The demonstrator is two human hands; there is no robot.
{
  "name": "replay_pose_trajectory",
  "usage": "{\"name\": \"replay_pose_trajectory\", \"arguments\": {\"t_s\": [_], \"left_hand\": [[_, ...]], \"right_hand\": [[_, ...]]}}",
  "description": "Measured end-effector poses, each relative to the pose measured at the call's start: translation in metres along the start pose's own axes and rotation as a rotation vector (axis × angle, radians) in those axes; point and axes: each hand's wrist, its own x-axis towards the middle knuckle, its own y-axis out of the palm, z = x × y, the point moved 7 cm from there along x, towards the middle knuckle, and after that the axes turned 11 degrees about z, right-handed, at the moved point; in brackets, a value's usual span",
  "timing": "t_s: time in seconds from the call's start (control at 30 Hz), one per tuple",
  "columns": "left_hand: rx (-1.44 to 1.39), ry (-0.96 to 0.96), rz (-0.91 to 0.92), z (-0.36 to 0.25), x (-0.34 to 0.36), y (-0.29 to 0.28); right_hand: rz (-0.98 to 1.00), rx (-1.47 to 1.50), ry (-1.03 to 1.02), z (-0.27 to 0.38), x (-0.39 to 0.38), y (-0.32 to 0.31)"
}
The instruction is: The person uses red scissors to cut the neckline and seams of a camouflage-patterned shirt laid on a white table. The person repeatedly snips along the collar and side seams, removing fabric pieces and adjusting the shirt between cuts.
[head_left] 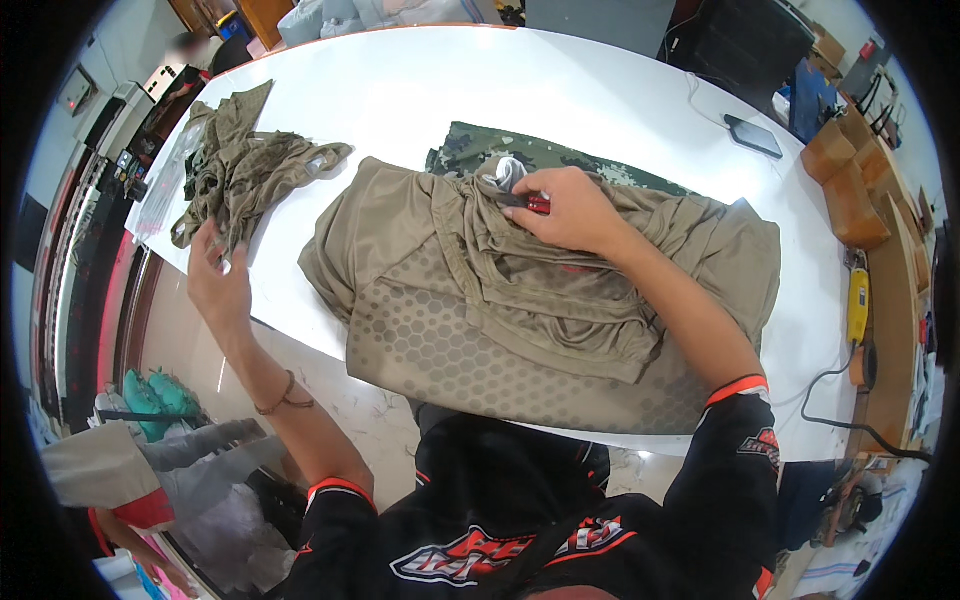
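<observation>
My right hand (568,212) grips a small red-handled tool (538,203) over a large olive garment (420,340) with a honeycomb print, which lies bunched and folded in front of me. A white label or cloth (510,174) sticks up by my fingertips. Beneath, green camouflage fabric (480,140) shows along the far edge. At the left, my left hand (220,278) pinches the lower end of a crumpled pile of olive fabric pieces (255,170), beside clear plastic (160,190). The tool's tip is hard to make out.
The white table (360,80) holds a phone (752,136) with a cable. At right are cardboard pieces (842,170), a yellow corded tool (856,300) and a tape roll (865,365). A person (190,58) sits at far left. Bags and fabric (200,460) are below left.
</observation>
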Motion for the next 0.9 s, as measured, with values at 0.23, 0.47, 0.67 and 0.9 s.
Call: {"name": "replay_pose_trajectory", "arguments": {"t_s": [0.23, 0.47, 0.67, 0.9], "left_hand": [[-0.431, 0.358, 0.744, -0.187, -0.006, 0.162], [-0.435, 0.116, 1.189, -0.216, -0.013, 0.231], [-1.135, -0.256, 1.086, -0.195, -0.029, 0.239], [-1.364, -0.448, 1.148, -0.180, -0.037, 0.250]], "right_hand": [[-0.097, -0.148, -0.200, 0.029, -0.018, -0.001], [-0.172, -0.337, -0.307, 0.047, -0.039, 0.007], [-0.163, -0.560, -0.491, 0.066, -0.046, 0.022], [-0.133, -0.480, -0.488, 0.064, -0.044, 0.023]]}}
